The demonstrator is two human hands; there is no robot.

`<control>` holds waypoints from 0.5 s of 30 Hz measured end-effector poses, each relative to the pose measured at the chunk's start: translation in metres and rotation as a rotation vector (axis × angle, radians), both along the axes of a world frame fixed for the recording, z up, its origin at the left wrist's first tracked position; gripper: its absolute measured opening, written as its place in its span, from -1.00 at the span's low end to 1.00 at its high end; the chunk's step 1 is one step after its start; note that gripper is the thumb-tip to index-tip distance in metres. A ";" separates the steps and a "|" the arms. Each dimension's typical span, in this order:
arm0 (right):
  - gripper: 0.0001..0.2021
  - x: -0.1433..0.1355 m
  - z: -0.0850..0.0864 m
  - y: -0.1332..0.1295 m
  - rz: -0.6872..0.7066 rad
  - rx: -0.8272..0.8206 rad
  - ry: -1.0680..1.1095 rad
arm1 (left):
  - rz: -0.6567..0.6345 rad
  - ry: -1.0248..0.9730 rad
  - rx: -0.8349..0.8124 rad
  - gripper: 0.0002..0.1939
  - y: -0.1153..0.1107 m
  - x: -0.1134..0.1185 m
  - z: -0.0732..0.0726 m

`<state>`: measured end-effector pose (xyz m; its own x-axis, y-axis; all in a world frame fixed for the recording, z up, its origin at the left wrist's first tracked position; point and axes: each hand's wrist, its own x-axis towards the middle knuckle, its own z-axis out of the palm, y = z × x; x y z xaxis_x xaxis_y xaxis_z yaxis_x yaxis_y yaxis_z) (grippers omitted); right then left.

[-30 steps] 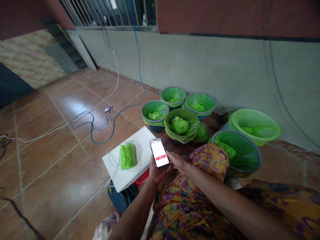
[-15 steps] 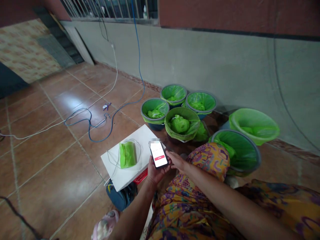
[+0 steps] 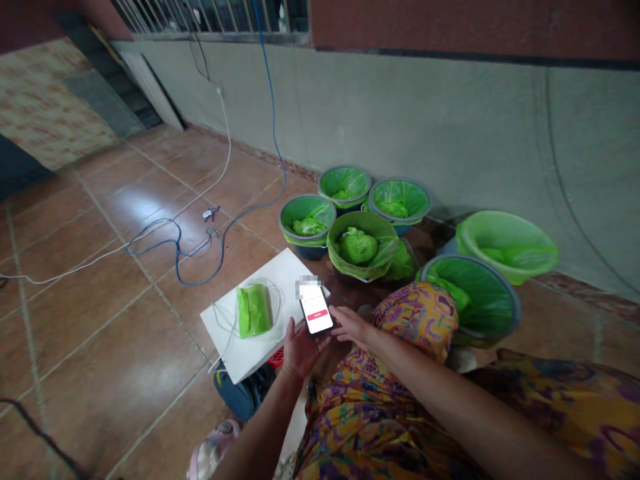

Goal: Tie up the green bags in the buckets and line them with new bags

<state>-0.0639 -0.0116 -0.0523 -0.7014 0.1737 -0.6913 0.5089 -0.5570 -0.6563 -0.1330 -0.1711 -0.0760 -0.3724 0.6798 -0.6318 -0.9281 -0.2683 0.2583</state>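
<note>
A smartphone (image 3: 316,315) with a lit white screen and a red button is in front of me, over the near corner of the white table (image 3: 280,277). My left hand (image 3: 301,352) is palm up at its lower edge, thumb spread away from the phone and fingers loose. My right hand (image 3: 353,328) meets the phone's right edge, with the fingers closed in on it; their tips are partly hidden. Left of the phone, a green folded packet (image 3: 253,311) sits on the table beside a coiled white cable.
Several buckets lined with green bags stand by the wall, among them an olive bucket (image 3: 363,245) and a larger bin (image 3: 480,297) at my right. A blue cable (image 3: 220,257) loops over the tiled floor. Below the table is a dark blue bag (image 3: 237,393).
My left hand has slid down and left, its thumb coming off the phone's side. The phone and my right hand stay nearly in place. The camera view shifts slightly.
</note>
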 end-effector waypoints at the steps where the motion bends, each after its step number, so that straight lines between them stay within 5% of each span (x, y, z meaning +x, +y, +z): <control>1: -0.51 0.000 0.001 -0.001 0.007 0.024 -0.043 | -0.012 0.015 -0.046 -0.45 -0.004 0.002 0.001; 7: -0.44 -0.005 0.001 -0.004 0.003 -0.021 -0.045 | -0.087 0.068 -0.268 -0.75 -0.017 0.015 0.005; 15: -0.44 -0.019 0.018 -0.010 0.047 0.000 0.005 | -0.120 0.177 -0.335 -0.72 -0.007 0.009 0.016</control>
<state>-0.0830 -0.0218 -0.0340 -0.7124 0.1403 -0.6877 0.5313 -0.5324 -0.6590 -0.1244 -0.1780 -0.0597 -0.4256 0.4925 -0.7592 -0.8811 -0.0343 0.4717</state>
